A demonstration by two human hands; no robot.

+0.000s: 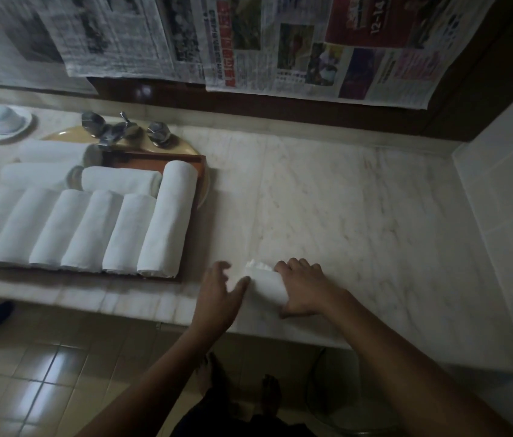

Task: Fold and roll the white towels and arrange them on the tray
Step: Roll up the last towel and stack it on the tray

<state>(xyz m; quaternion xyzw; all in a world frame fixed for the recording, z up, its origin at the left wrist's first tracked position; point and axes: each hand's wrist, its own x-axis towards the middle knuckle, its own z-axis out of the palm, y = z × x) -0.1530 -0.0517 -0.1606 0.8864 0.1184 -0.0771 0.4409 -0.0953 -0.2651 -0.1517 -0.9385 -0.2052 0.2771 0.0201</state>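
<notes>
White towel roll (266, 287) lies on the marble surface (359, 216), close to its front edge, between your hands.

Right grip (307, 288): fingers curl over the roll's far side and the thumb tucks against its near end. It holds the roll.

Left grip (217, 291): blurred, fingers loosely spread, thumb touching the roll's left side. It clasps nothing.

Step in hand, as I judge it, is tightening this roll before it goes to the tray.
- Press evenly along the whole length so neither end flares.
- Use your left palm to square the loose end, which looks ruffled at the far tip.
- Keep the seam underneath when you lift, or the roll may spring open.
- Match the thickness of the rolls already set.

Tray (200, 160): reddish wood, well to your left, set partly over the beige basin (186, 146) below the taps (123, 130).
- Front row (91, 228): at least five rolls side by side, touching, running front to back. The right-hand one is longest.
- Crosswise roll (119, 181): lies behind the row.
- Two more rolls (41, 165) lie farther left. You cannot tell whether they are on the tray.
- Bare wood shows only along the back, so that is the likely slot.

White cup on a saucer (3, 121) sits at the far left, contents not visible.
</notes>
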